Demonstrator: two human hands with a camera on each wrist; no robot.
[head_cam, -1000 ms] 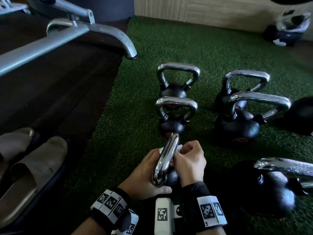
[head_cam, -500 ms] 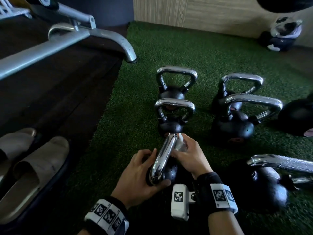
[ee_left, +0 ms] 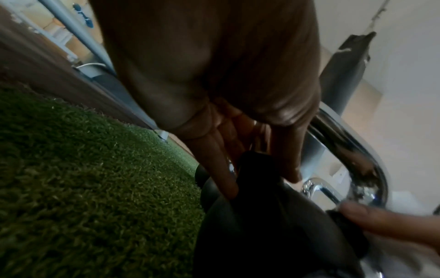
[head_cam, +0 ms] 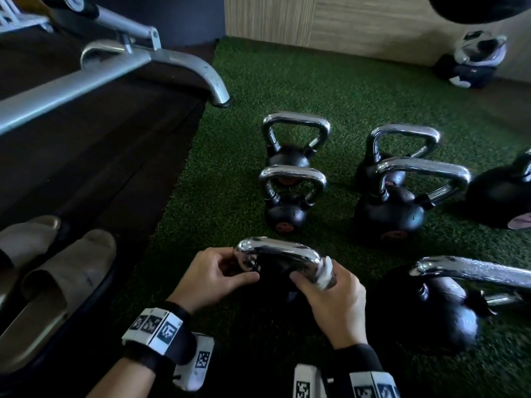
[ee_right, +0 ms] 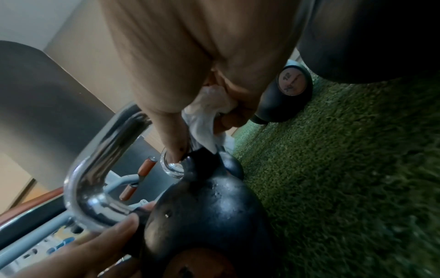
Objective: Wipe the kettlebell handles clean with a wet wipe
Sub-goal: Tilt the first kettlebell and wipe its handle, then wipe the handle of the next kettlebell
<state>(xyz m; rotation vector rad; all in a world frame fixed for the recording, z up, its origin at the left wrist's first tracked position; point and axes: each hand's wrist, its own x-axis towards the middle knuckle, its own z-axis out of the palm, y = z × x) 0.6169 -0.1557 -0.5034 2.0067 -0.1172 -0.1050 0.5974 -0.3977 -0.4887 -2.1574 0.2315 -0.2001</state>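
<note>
kettlebell (head_cam: 275,277) nearest you sits on the green turf (head_cam: 218,196), its chrome handle (head_cam: 278,251) running left to right between your two hands. your left hand (head_cam: 212,277) curls thumb and fingers around the handle's left bend where it drops to the black ball, so that hand is gripping the kettlebell. your right hand (head_cam: 336,300) is closed around the handle's right leg with the white wet wipe (head_cam: 326,272) wrapped between fingers and chrome; the right wrist view shows the wipe (ee_right: 204,116) bunched under your fingers, against the metal just above the black body (ee_right: 209,210). beyond this one stand two small kettlebells (head_cam: 290,196) in a line going away from you, their handles upright, and to their right two larger ones (head_cam: 393,208) close together. another large kettlebell (head_cam: 436,308) lies just beside your right hand, its handle pointing off to the right. on your left, off the turf, a pair of beige slippers (head_cam: 57,282) rests on the dark floor (head_cam: 109,156), and a grey metal machine frame (head_cam: 120,70) crosses the upper left.
</note>
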